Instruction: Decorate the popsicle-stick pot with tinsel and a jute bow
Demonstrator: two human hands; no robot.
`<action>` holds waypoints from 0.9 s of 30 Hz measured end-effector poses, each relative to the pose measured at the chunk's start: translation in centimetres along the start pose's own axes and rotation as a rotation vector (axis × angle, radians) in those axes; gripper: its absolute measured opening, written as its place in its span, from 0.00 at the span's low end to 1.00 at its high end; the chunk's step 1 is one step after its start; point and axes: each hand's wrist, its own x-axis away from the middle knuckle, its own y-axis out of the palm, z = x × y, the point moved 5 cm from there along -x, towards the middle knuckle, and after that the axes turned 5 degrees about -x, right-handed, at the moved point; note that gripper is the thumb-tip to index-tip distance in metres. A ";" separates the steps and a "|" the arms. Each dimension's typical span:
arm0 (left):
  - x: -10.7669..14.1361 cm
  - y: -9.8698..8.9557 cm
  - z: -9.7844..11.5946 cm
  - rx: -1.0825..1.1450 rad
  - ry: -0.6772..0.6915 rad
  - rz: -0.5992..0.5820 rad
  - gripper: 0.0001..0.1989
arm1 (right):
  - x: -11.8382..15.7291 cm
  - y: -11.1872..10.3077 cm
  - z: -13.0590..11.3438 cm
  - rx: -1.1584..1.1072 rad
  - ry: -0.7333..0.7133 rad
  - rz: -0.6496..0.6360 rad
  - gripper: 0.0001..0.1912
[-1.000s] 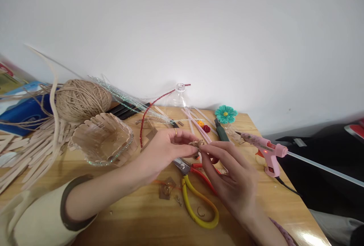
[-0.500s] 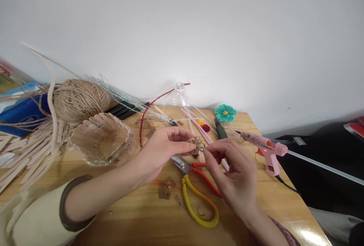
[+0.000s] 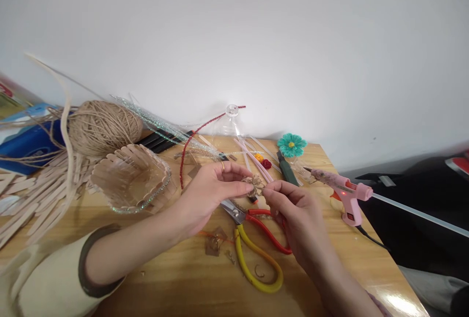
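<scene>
Between thumb and fingers my left hand [image 3: 214, 186] pinches a small looped flower of brown twine [image 3: 254, 185]. My right hand [image 3: 296, 217] is closed at the flower's right side, thumb and forefinger pressed together on its edge. Scissors [image 3: 238, 217] with one yellow and one red handle lie open on the table beneath both hands. Left of them is a small brown square [image 3: 217, 241] with bits of twine on it. A popsicle-stick basket [image 3: 134, 180] trimmed with glitter wire sits by my left forearm.
A pink glue gun [image 3: 344, 190], its light lit red, rests at the right edge. Behind are a teal flower [image 3: 291, 145], a clear bottle top [image 3: 231, 119], red and yellow roses [image 3: 266, 164] and a green tool [image 3: 287, 168]. Twine ball [image 3: 104, 129] and loose popsicle sticks [image 3: 40, 204] lie left.
My right hand has come in closer, from slightly apart to touching the twine flower's edge, and its fingers have closed together. My left hand keeps its pinch.
</scene>
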 end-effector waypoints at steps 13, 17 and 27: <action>-0.1 -0.2 0.1 -0.061 -0.001 0.039 0.08 | 0.0 -1.0 -1.6 0.212 -0.276 0.066 0.07; 0.2 -0.1 0.3 -0.149 0.029 0.027 0.07 | -0.1 -0.1 -1.9 0.306 -0.260 -0.023 0.06; 0.1 -0.1 0.5 -0.255 0.047 0.006 0.06 | -0.3 0.5 -0.8 0.348 -0.151 -0.119 0.10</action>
